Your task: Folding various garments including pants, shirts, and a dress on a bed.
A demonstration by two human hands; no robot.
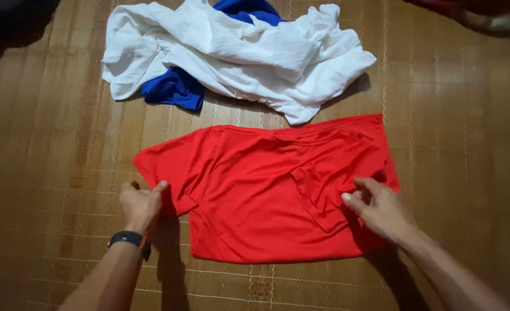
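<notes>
Two bare hands work at a red shirt (266,196) spread flat across the middle of the frame on a woven bamboo mat (468,144). The left hand (141,204), at lower left of centre, pinches the edge of the shirt's sleeve where it juts out toward the left; thumb and fingers are closed together on the cloth, and a dark wristband (127,237) sits on that wrist. The right hand (381,210), at lower right of centre, rests on the shirt near its right edge, fingers curled in and gripping a bunched fold of the red fabric, with the thumb pointing left. The two hands are well apart, one at each side of the shirt. The shirt's lower hem lies roughly straight along the bottom, while creases run across its middle.

Above the shirt, in the upper centre of the frame, lies a crumpled white garment (238,52), just apart from the red one. A blue garment (174,89) shows from under it at its lower left and again at the top.
</notes>
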